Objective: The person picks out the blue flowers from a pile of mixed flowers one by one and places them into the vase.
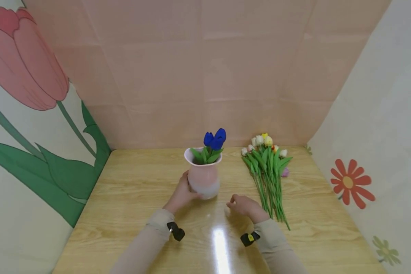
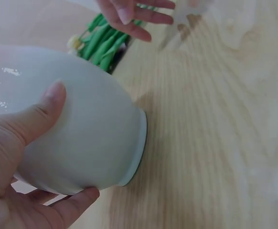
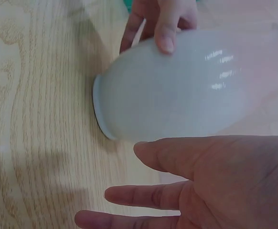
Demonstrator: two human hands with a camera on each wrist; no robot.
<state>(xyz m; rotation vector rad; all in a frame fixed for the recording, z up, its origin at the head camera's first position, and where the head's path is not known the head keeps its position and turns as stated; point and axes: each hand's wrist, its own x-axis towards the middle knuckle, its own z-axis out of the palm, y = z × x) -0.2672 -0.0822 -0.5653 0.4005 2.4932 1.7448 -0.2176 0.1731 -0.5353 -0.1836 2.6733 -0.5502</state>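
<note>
A pink and pale grey vase [image 1: 205, 179] with a flared, wavy rim is upright at the middle of the wooden table. Blue tulips [image 1: 216, 140] with green leaves stick out of its mouth. My left hand [image 1: 184, 192] grips the vase's lower left side; in the left wrist view the thumb and fingers wrap round its pale body [image 2: 89, 124]. To the right of the vase, my right hand [image 1: 244, 206] hovers with nothing in it. The right wrist view has its fingers [image 3: 144, 196] loosely extended beside the vase, apart from it.
A bunch of artificial tulips [image 1: 268, 167], white, yellow, orange and purple, lies on the table [image 1: 140, 179] at the right, stems toward me. A pink backdrop [image 1: 198, 76] rises behind the table, and flower-printed sheets [image 1: 390, 133] flank both sides.
</note>
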